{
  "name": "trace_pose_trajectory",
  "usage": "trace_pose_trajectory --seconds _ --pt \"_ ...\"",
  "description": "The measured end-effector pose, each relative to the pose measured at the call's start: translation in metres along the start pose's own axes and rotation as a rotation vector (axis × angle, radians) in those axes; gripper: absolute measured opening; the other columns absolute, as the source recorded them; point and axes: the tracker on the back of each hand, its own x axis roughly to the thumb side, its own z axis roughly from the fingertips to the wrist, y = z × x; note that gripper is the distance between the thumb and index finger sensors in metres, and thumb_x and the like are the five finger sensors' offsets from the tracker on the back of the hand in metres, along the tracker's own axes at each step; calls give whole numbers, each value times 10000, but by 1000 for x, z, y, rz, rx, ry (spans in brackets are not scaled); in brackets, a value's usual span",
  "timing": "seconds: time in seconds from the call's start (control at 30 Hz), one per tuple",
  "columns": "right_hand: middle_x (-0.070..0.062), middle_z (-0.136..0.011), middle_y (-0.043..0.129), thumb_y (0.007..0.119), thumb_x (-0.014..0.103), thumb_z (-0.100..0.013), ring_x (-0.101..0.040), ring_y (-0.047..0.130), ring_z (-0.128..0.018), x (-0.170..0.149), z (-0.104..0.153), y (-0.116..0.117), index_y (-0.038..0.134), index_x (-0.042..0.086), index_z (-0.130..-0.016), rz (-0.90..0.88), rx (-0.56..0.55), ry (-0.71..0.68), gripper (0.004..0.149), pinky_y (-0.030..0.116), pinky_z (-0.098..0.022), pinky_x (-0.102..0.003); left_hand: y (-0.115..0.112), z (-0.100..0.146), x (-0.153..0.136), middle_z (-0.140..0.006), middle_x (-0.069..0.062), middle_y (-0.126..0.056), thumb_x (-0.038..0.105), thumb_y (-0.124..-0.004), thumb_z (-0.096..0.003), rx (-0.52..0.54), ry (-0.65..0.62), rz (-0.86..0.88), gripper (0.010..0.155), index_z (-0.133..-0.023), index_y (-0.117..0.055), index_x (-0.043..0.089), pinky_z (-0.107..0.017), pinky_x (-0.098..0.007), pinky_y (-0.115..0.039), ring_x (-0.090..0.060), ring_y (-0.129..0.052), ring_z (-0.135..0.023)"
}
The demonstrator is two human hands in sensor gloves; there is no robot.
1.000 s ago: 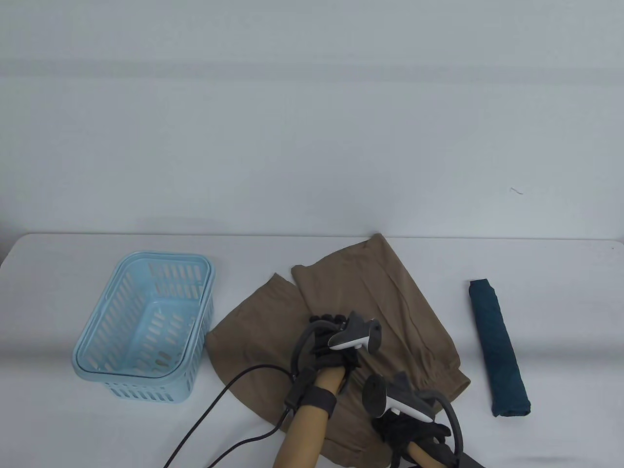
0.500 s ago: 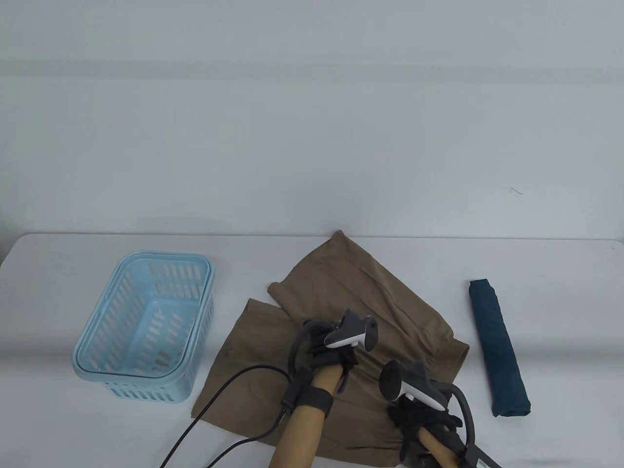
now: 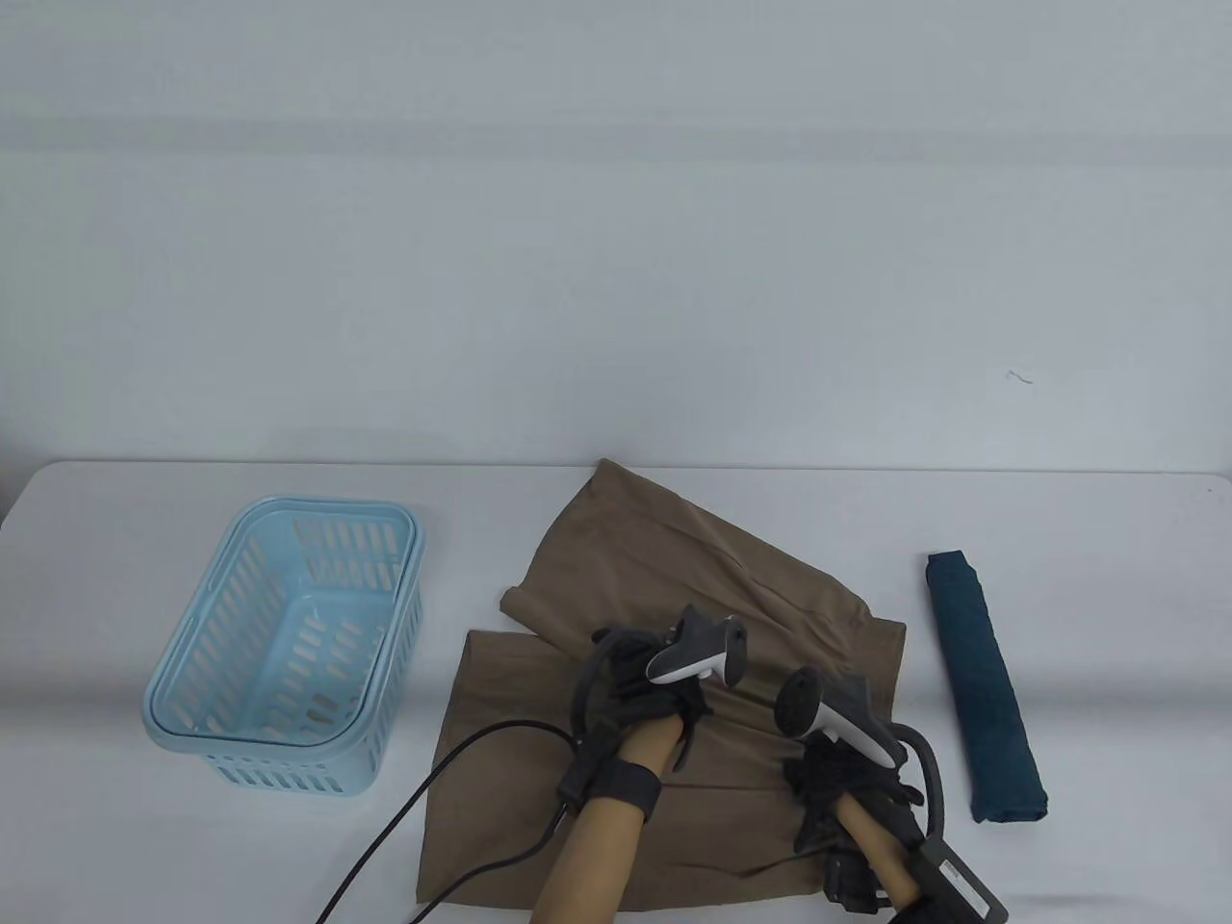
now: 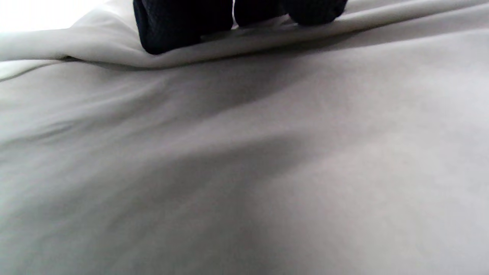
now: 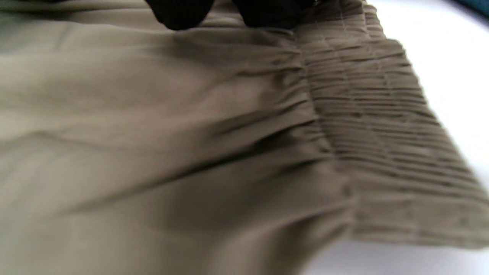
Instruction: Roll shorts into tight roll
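Two hands on the shorts (image 3: 674,616). Right hand (image 3: 847,775), at 5 o'clock by the waistband; grip not readable. Left hand (image 3: 654,688), centre; fingers (image 4: 168,26) on a fold, hold unclear. Since a second ago the shorts have swung counter-clockwise, squarer to the table (image 3: 144,847) edge: straightening, no rolling yet. Basket (image 3: 289,635) at 9 o'clock, blue roll (image 3: 984,685) at 3.

Shorts (image 3: 664,577) now turned counterclockwise.
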Motion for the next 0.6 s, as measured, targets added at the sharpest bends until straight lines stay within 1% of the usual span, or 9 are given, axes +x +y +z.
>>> trace_pose_trajectory --seconds 0.3,0.6 --pt "-209 -1122 234 572 329 -555 -498 200 -1040 -2 -31 -20 496 -61 -987 -57 7 43 587 274 -704 -711 8 -6 -6 -1038 -201 -659 400 -587 -560 13 26 21 545 -1027 -576 119 -686 -725 -411 -377 -802 -879" --pt "-176 -1120 228 577 338 -552 -472 184 -1045 -2 -50 -33 493 -46 -988 -97 1 45 587 282 -709 -703 11 -17 -11 -1044 -213 -637 401 -590 -558 20 31 27 560 -1032 -557 104 -688 -723 -412 -379 -787 -874"
